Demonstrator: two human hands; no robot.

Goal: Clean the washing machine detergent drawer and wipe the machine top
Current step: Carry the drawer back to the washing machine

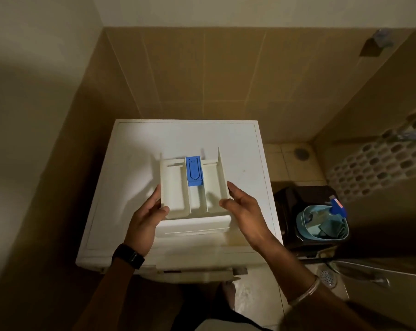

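— Both wrists sit nearest. What's the left hand (147, 215) doing?
— Gripping the detergent drawer's (194, 187) left wall; the drawer is out, over the machine top (140, 139).
— And the right hand (244, 206)?
— Fingers loosely curled at the right wall, thumb inside; I can't tell if it grips.
— Next?
— Probably set it down, then fetch a cloth from the teal bucket (321, 223).

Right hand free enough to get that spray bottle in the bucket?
Probably yes. The right hand only rests open against the drawer; the spray bottle stands uncovered in the bucket to its right, though the left hand must hold the drawer alone.
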